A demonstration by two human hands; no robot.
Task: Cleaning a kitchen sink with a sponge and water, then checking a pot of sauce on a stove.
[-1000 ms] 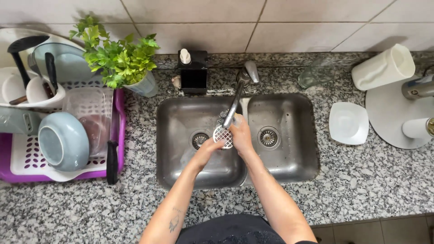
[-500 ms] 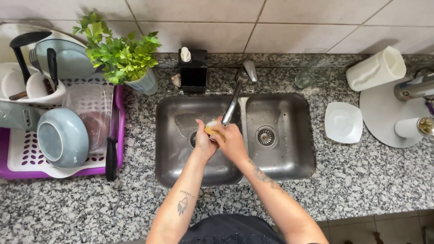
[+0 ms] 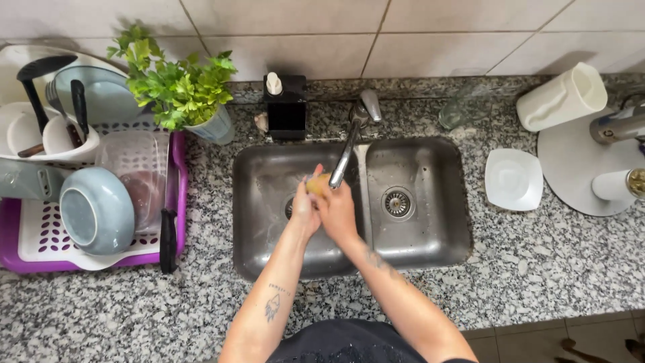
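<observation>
Head view, and your granite counter [image 3: 510, 269] fills the frame, grey and speckled, with the steel double sink [image 3: 430, 249] sunk into its middle. To the left sits the purple drying rack [image 3: 20, 259], already carrying a blue bowl [image 3: 94, 208] mouth-up on its side, a clear plastic tub [image 3: 138, 168] and white cups with dark utensils, so by the look of it a good share of the washing is done. A leafy green plant [image 3: 175, 81] stands in a pale pot behind it.

Over on the right, a round grey base holds a white paper-towel roll [image 3: 561, 97], a plain cylinder lying tilted; a small white square dish [image 3: 514, 178] rests near the basin. A black boxy soap dispenser [image 3: 285, 107] with a white pump top stands at the back edge; no label can be made out.

Now your hands: both meet in the left basin under the faucet [image 3: 346, 151]. Your left hand [image 3: 304, 208] and right hand [image 3: 338, 212] are curled close together around a small yellow item [image 3: 317, 183], perhaps a sponge, just beside the spout tip. Judging from this, rinsing is under way, and nothing else waits in the sink.
</observation>
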